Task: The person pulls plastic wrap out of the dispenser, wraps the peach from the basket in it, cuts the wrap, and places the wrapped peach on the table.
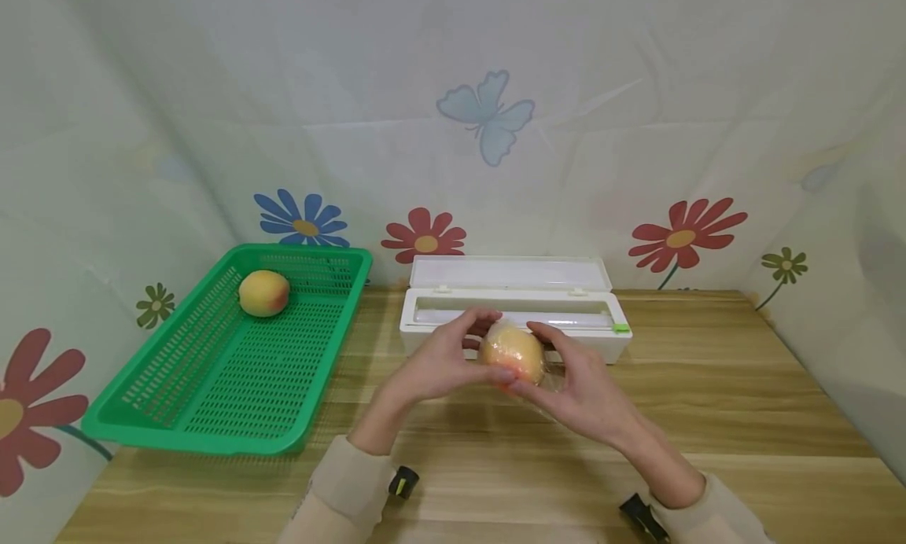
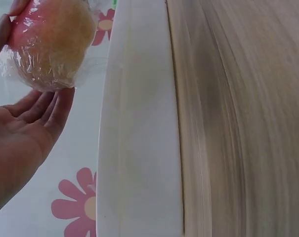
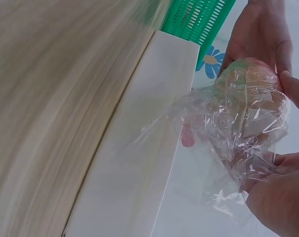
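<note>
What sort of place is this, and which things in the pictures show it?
Probably an indoor work corner, perhaps a staged one: a wooden table with flower-printed sheets behind it, a green basket and an open white box.

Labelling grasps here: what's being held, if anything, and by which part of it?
A plastic-wrapped fruit, by its opposite sides, between the left hand and right hand.
</note>
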The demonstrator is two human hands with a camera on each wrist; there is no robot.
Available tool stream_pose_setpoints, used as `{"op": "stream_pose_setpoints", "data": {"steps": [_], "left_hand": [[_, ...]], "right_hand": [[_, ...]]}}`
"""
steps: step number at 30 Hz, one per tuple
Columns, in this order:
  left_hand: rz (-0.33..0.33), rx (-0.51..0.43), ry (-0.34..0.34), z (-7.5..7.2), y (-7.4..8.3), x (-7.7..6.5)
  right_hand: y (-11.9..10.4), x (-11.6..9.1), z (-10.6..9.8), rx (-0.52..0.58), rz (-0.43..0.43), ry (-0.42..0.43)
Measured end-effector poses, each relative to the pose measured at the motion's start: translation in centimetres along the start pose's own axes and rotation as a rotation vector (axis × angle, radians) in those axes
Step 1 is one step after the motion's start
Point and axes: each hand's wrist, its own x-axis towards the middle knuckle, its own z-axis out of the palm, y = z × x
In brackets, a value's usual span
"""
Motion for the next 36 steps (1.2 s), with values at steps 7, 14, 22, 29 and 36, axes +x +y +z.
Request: {"op": "stream_pose_setpoints", "data": {"steps": [7,14,22,29,36], "left_hand": [[0.062,0.0,0.0,-0.3,-0.3,-0.1],[0.026,-0.028,-0.03,-0.3,0.0,-0.2],[-0.069,0.012,0.114,0.1,-0.1,0.0],[-0.128,0.002,0.317,-0.2,-0.5,0.1],[-0.086,0.0,0.324,-0.2,-0.2,0.2]], "right_hand": [[0.0,0.0,0.1,0.106,-0.043,-0.031],[0.2,0.0,0.0,0.156,-0.067,-0.044],[0.3,0.1,-0.3,-0.085,-0.212,0.118],[-0.8,-0.2,-0.5,-0.171,-0.333,0.311],[-1.1,-0.4,0.5,-0.076,-0.166,0.191]]}}
